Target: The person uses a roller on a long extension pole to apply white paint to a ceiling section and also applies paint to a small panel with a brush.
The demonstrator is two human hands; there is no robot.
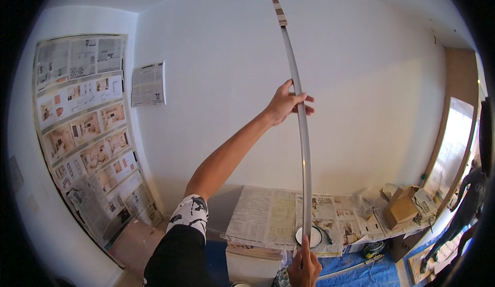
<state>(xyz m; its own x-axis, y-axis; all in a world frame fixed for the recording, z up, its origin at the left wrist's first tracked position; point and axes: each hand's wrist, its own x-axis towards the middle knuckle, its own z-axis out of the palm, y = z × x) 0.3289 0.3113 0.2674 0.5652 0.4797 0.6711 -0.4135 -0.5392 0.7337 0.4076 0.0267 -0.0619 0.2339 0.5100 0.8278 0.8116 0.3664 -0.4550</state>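
Note:
A long grey metal pole [304,158] rises almost upright in front of me. Around its middle is my left hand [286,103], thumb across it and fingers loosely behind. Lower down, at the bottom edge of the view, my right hand [304,267] is closed around the same pole. A brown-and-cream striped piece [279,11], perhaps a taped-on brush, tops the pole and tapers to a tip close to the ceiling, beside a small white patch. Behind the pole's lower part sits a round tub of white paint [308,237], partly hidden by it.
Newspaper [268,215] covers a low bench along the white wall [216,81]. At its right end stand a cardboard box [401,207] and crumpled plastic. Blue sheeting [356,271] lies below. Pasted paper covers a door [85,127] at left; a person [466,194] in dark clothing appears far right.

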